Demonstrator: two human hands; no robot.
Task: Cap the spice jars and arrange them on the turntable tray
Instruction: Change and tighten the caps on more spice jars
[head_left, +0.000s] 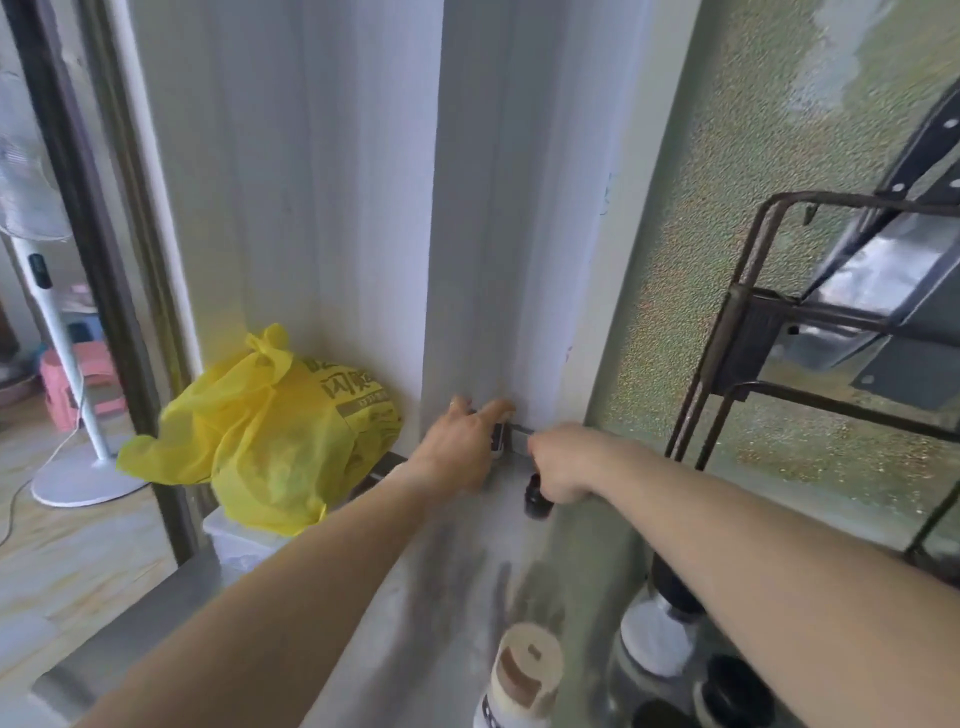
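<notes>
Both my arms reach to the far end of a grey ledge (457, 571) against a white wall corner. My left hand (462, 447) is wrapped around a small jar (498, 436), mostly hidden by my fingers. My right hand (563, 462) is closed on a small dark object (537, 499), a cap or bottle top, just right of the jar. At the near end of the ledge stand a white bottle with a cream cap (524, 670) and other dark-capped jars (732, 691). No turntable tray shows in the view.
A tied yellow plastic bag (270, 431) sits on a white box left of my left hand. A dark metal wire rack (748, 332) holding a cleaver (893, 270) stands at the right before a frosted window. A white standing fan (57, 332) is on the floor at far left.
</notes>
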